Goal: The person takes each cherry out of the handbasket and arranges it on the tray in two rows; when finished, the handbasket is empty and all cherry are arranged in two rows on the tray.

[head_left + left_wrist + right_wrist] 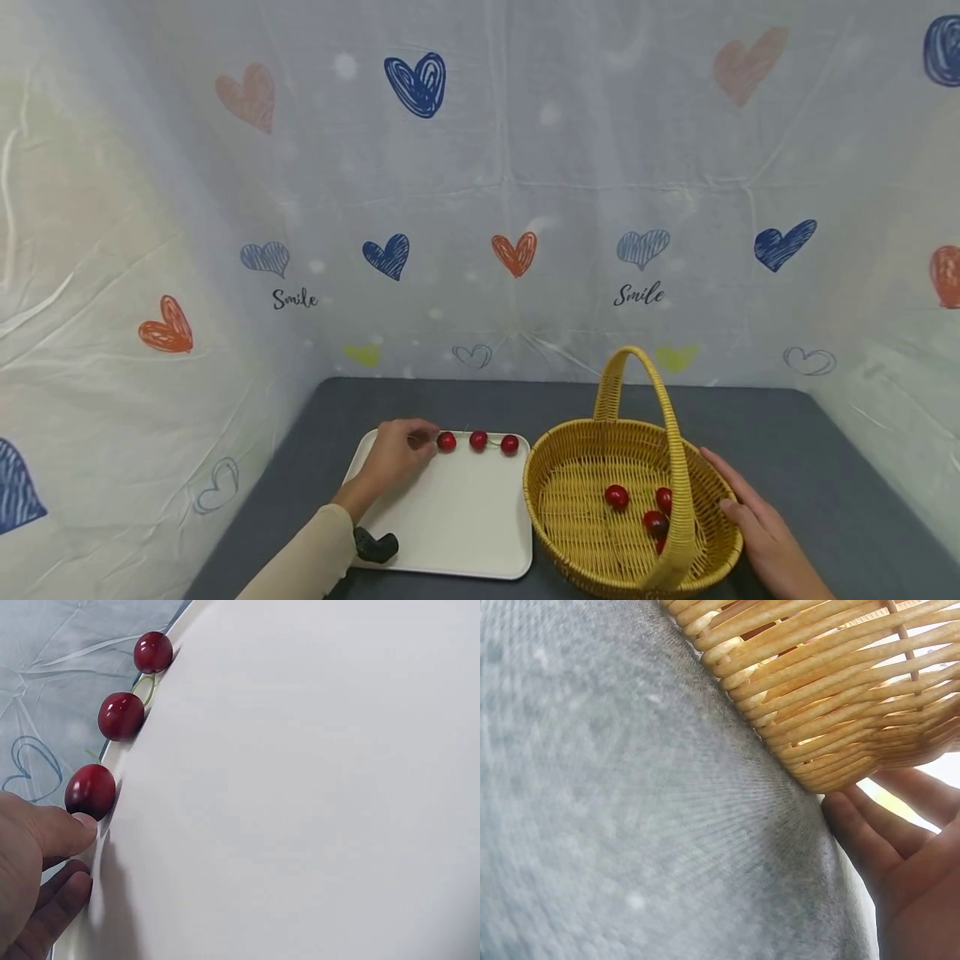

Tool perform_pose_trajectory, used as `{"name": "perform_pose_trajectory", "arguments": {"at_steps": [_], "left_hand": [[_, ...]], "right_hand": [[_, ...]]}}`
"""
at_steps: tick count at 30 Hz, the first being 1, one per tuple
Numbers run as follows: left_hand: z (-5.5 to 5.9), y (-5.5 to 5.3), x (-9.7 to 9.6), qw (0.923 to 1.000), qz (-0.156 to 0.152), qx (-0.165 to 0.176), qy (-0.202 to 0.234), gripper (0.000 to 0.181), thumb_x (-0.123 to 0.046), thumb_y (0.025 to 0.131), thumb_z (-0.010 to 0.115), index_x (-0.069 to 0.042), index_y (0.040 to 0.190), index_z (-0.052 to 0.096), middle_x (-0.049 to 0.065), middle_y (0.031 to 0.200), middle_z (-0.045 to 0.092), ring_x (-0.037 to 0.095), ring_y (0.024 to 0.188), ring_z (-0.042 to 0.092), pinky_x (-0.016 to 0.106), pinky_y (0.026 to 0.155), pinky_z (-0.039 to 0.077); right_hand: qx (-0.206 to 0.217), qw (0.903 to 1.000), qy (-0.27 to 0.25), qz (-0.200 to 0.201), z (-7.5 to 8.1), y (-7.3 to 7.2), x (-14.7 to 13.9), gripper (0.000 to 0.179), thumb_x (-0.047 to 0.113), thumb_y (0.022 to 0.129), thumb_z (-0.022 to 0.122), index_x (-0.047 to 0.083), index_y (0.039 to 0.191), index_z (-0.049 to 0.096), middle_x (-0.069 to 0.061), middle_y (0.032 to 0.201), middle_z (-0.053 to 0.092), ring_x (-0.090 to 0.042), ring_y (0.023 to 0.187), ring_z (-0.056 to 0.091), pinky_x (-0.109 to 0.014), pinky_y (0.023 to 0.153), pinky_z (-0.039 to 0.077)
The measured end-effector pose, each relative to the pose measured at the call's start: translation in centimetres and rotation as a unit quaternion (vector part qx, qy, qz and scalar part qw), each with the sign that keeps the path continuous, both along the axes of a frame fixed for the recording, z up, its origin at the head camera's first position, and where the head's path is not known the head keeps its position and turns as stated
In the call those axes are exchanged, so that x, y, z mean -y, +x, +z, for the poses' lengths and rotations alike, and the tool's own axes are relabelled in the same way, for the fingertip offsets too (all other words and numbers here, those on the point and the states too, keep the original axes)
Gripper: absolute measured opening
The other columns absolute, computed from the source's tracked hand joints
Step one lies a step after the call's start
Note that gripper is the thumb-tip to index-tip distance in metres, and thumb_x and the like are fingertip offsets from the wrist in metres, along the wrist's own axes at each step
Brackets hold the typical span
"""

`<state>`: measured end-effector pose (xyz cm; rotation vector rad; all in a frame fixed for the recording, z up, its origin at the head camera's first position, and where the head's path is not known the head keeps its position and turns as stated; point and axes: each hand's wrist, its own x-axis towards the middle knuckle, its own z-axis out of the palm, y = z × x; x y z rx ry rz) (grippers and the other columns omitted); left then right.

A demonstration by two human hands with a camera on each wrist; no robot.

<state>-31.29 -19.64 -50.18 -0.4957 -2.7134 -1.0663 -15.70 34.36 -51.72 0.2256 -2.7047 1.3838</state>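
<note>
A row of three red cherries [478, 441] lies along the far edge of the white tray [457, 533]. My left hand [401, 450] is over the tray's far left corner. In the left wrist view its thumb tip is against the nearest cherry [91, 792], and the other fingers sit lower with a gap between. Several more cherries [617, 497] lie inside the yellow wicker basket [562, 508], partly hidden by its upright handle [678, 492]. My right hand [757, 525] touches the basket's right side with fairly straight fingers.
Tray and basket stand side by side on a dark grey tabletop [795, 467]. A pale curtain printed with hearts [517, 254] surrounds the table's back and sides. A black band [375, 546] sits on the left wrist.
</note>
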Motion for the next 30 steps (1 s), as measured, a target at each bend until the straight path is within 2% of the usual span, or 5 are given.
{"name": "perform_pose_trajectory", "arguments": {"at_steps": [4,15,23,27,30], "left_hand": [[0.0,0.2,-0.1,1.0,0.008,-0.001,0.004,0.031,0.003,0.088,0.088,-0.01,0.116,0.084,0.004,0.105,0.083,0.016,0.092,0.079,0.034,0.083,0.067],[0.0,0.7,-0.8,0.9999,-0.008,-0.008,0.003,0.032,-0.006,0.09,0.089,-0.008,0.121,0.082,0.004,0.112,0.082,0.018,0.1,0.078,0.039,0.088,0.067],[2.7,1.9,-1.4,0.9973,-0.008,-0.033,0.065,0.037,-0.005,0.092,0.087,-0.014,0.127,0.081,0.005,0.119,0.083,0.021,0.1,0.08,0.032,0.084,0.068],[4.7,3.3,-3.0,0.9899,-0.075,-0.011,0.12,0.039,-0.012,0.096,0.085,-0.014,0.134,0.078,0.003,0.123,0.082,0.023,0.106,0.081,0.029,0.089,0.067],[6.0,4.3,-4.6,0.9716,-0.164,0.034,0.167,0.043,-0.015,0.1,0.082,-0.008,0.141,0.073,0.009,0.132,0.079,0.03,0.118,0.078,0.029,0.096,0.065]], "right_hand": [[-0.002,0.9999,-0.015,0.005,-0.1,0.0,-0.1,0.056,0.03,0.122,0.034,0.026,0.177,0.023,0.034,0.162,0.024,0.032,0.131,0.027,-0.017,0.091,0.055],[0.011,0.9995,-0.029,0.008,-0.3,-0.1,-0.3,0.056,0.03,0.122,0.034,0.024,0.177,0.022,0.032,0.161,0.024,0.032,0.129,0.029,-0.018,0.09,0.057],[0.016,0.9994,-0.03,-0.001,-0.5,-0.1,-0.2,0.056,0.032,0.122,0.035,0.026,0.177,0.022,0.033,0.159,0.025,0.032,0.127,0.031,-0.019,0.088,0.058],[0.016,0.9994,-0.031,-0.003,-0.3,-0.1,-0.1,0.056,0.031,0.122,0.034,0.025,0.177,0.023,0.02,0.168,0.028,0.032,0.127,0.032,-0.019,0.088,0.058],[0.014,0.9994,-0.032,0.002,-0.2,0.0,0.0,0.057,0.029,0.122,0.034,0.022,0.177,0.022,-0.003,0.175,0.03,0.031,0.127,0.033,-0.02,0.087,0.059]]}}
